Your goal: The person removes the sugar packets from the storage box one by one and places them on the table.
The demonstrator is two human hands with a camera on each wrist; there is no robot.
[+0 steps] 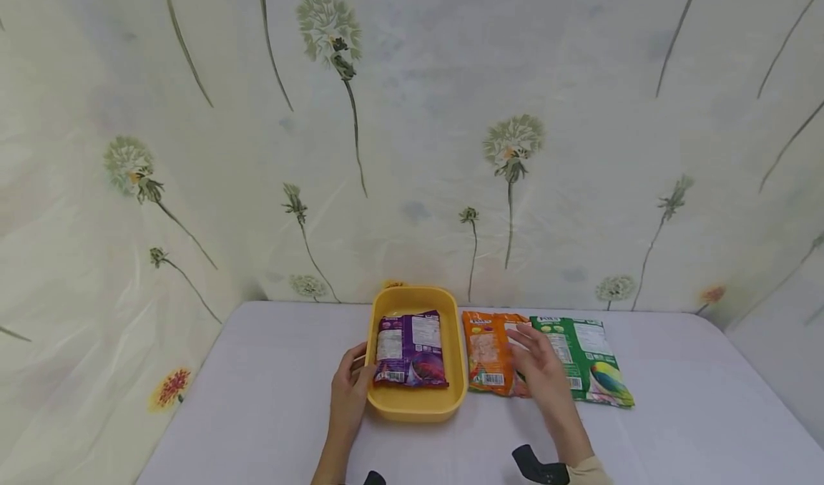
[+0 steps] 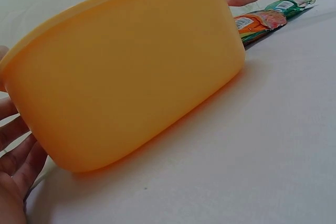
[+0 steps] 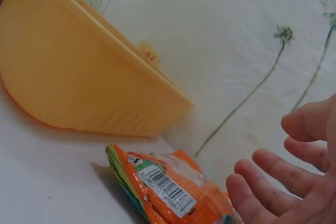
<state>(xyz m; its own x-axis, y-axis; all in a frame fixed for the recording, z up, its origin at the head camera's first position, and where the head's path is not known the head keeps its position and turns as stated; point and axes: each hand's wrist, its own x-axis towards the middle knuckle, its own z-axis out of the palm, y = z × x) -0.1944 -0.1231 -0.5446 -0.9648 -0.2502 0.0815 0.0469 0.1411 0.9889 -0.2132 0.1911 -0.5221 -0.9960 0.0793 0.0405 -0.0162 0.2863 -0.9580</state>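
Note:
A yellow plastic tub [image 1: 418,417] stands on the table with a purple candy bag [image 1: 412,353] lying flat inside it. My left hand [image 1: 350,392] grips the tub's left side, thumb over the rim and fingers [image 2: 16,153] along the outer wall. Just right of the tub lies an orange candy bag [image 1: 486,349]; its barcode end shows in the right wrist view. My right hand [image 1: 541,367] hovers over that bag's right part with fingers spread and nothing in them, hiding some of it. A green candy bag [image 1: 595,363] lies beyond the hand, to the right.
A white cloth covers the table [image 1: 277,378]. Behind its far edge hangs a pale curtain [image 1: 412,149] printed with dandelions, close to the tub's back end. Dark curved pieces [image 1: 541,465] show near the wrists at the bottom of the head view.

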